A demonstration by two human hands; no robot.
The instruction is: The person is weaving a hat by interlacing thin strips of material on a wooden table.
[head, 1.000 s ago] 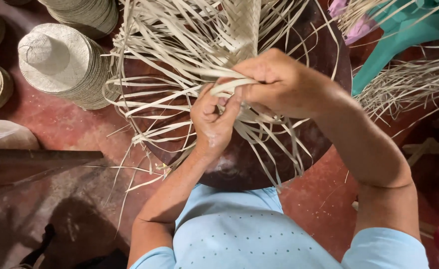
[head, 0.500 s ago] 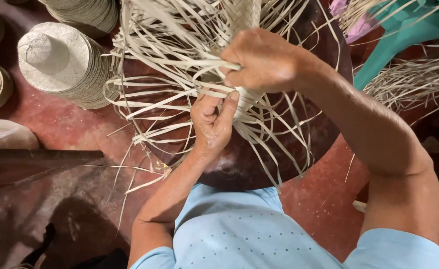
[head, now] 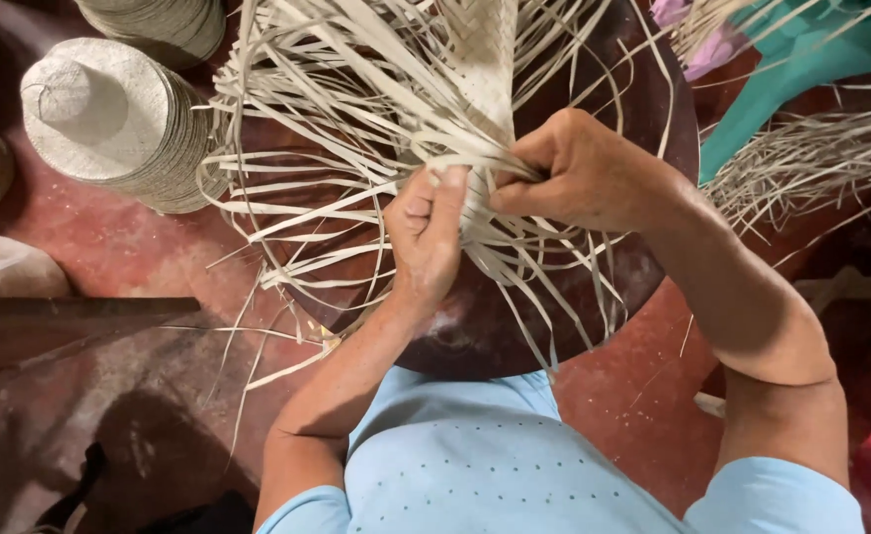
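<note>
A half-woven piece of pale straw [head: 480, 59] with many long loose strips [head: 337, 129] fanning out lies over a dark round wooden form [head: 643, 267]. My left hand [head: 428, 232] pinches a few strips at the woven edge, thumb up. Just to its right, my right hand [head: 579, 178] is closed on a bundle of strips, knuckles toward the camera. The two hands almost touch at the middle of the weave.
Stacks of finished woven hats [head: 109, 124] stand on the red floor at the upper left, with more at the top [head: 159, 20]. A teal plastic chair [head: 801, 59] and a heap of loose straw [head: 811, 158] are at the right. A dark wooden plank [head: 70, 326] lies left.
My right hand lifted up the weave, then came back down level with the left hand. The left hand stayed in place, regripping the strips.
</note>
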